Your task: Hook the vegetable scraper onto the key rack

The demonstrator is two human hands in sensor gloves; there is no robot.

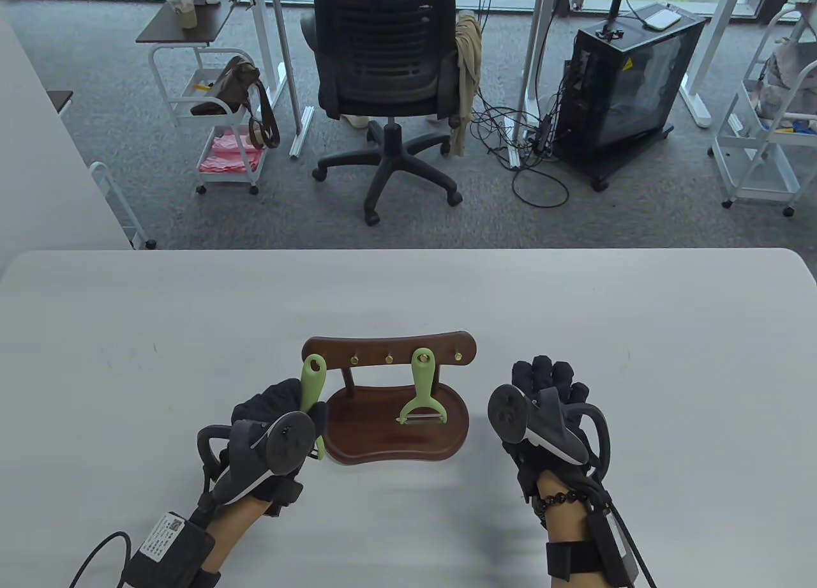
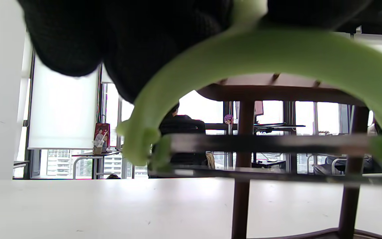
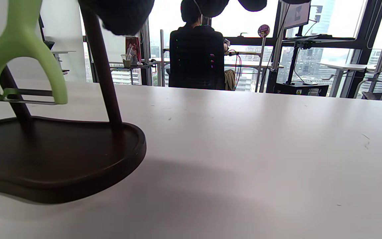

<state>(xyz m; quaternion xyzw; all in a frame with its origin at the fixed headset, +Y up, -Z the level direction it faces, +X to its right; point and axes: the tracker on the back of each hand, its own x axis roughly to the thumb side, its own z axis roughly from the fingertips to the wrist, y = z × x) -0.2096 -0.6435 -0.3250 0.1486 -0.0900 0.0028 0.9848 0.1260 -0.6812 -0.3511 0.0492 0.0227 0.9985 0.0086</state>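
Left hand grips scraper low, hole end up by rack for hooking; second scraper hung; right hand empty, fingers extended on surface.

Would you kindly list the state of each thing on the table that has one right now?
Green vegetable scraper in the left hand: held upright, hole near the rack's left end, not visibly hooked.
Second green vegetable scraper: hanging from a brass hook.
Dark wooden key rack: standing upright on its tray base.
Left hand: gripping the scraper's handle.
Right hand: resting on the table, holding nothing.
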